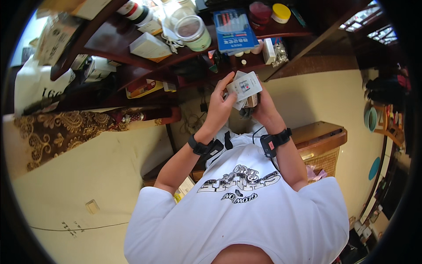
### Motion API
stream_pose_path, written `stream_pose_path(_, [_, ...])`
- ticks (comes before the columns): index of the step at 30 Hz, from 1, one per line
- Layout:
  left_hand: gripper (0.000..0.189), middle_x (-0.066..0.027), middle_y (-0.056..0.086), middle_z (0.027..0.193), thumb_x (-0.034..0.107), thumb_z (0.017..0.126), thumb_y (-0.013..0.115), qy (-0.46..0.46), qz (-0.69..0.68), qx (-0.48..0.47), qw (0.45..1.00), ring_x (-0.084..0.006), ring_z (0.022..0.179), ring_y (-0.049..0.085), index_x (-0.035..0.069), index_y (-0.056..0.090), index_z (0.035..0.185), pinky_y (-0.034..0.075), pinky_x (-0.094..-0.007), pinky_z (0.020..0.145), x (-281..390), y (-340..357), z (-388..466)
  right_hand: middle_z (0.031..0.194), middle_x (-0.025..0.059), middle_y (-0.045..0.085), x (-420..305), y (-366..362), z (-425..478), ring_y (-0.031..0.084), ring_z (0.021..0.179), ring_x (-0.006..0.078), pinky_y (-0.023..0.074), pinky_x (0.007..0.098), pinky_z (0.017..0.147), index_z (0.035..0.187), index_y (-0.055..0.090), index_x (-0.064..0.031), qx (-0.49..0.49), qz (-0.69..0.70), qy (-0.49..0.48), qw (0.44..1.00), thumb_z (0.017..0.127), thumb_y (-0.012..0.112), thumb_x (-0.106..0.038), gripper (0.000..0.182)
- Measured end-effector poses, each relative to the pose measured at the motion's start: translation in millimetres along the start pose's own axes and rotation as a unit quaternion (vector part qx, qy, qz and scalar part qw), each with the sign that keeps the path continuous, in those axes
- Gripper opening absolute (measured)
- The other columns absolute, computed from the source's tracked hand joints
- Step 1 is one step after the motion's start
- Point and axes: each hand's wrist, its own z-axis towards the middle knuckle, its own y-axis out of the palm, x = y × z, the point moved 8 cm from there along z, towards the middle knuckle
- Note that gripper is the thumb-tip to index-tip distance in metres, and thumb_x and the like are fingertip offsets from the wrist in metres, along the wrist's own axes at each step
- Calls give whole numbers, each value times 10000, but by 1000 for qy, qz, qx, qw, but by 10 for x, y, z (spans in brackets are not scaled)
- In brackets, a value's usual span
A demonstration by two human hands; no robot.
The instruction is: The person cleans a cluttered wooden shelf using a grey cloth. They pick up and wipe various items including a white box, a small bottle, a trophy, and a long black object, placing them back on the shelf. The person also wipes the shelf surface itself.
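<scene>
My left hand (221, 100) grips a few thin white cards, its thumb lying over them. The top card (249, 88) bears a small printed picture and writing, and a second card (240, 105) sticks out askew beneath it. My right hand (266, 110) is closed around a small brownish box (253, 101) just under the cards, which overlap it. Dark grey, soft-looking material (246, 113) hangs below the box; what it is I cannot tell. Both hands are held close together in front of the dark wooden desk's edge.
On the dark wooden desk (286, 32) stand a clear-lidded jar (194, 34), a blue pen pack (234, 31), a yellow-lidded tub (281, 14) and a white box (150, 46). A white plastic bag (36, 85) is at the left. A wooden chest-like piece (321, 135) stands right.
</scene>
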Motion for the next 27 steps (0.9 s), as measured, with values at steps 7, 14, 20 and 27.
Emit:
stream_pose_path(7, [525,-70,654,1328,58,962,703,-117,-124,20,985,-142,1139,615,21,574,1470,493,-289,991,-862,424,248,1114,49,735,-260,-842,-276,728,943,215,604,399,760,1310,623,-138,95,40,-21,994,1047,600,-494,444])
stream_pose_path(14, [443,-173,679,1311,-2,963,628,33,130,164,977,-228,1137,666,-49,584,1401,514,-345,993,-1665,458,1409,1019,62,722,-868,-1464,-645,703,818,221,580,409,643,1232,645,-124,184,70,-121,973,1083,520,-487,412])
stream_pose_path(20, [449,-186,679,1311,-3,942,625,-16,184,234,955,-266,1163,666,-51,591,1387,511,-372,1013,-1992,660,1758,1086,39,705,-1291,-1738,-882,676,878,210,576,417,646,1275,632,-154,194,73,-153,966,1076,519,-506,419])
stream_pose_path(27, [437,-166,645,1369,-8,963,588,-28,100,248,963,-264,1174,657,-47,581,1398,509,-375,1001,-1872,670,1446,1099,55,709,-1517,-1893,-875,684,872,213,581,401,645,1283,627,-133,178,53,-147,972,1094,482,-495,433])
